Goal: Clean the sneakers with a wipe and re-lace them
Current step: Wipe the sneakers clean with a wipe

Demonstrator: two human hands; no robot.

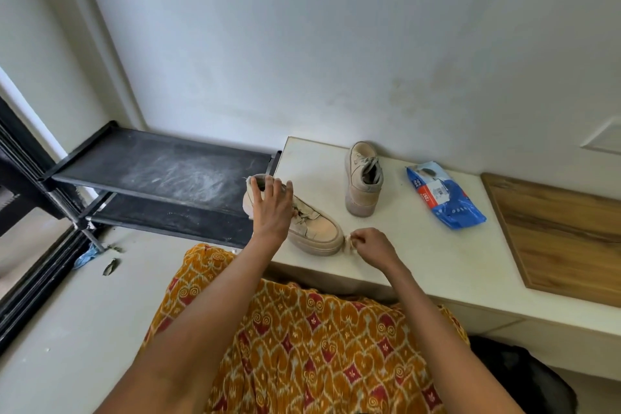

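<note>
A beige platform sneaker (317,228) lies on the white counter (420,255), toe pointing right and toward me. My left hand (270,207) grips its heel and collar, fingers curled over the opening. My right hand (371,247) pinches a small crumpled white wipe (349,241) against the toe edge of the sole. A second beige sneaker (364,178) stands upright near the wall, laces loose, untouched. A blue pack of wipes (443,197) lies to its right.
A dusty black shoe rack (161,171) stands left of the counter. A wooden board (564,235) covers the counter's right end. Scraps and a blue rag (89,255) lie on the floor by a dark window frame (30,245). My patterned orange garment (302,346) fills the foreground.
</note>
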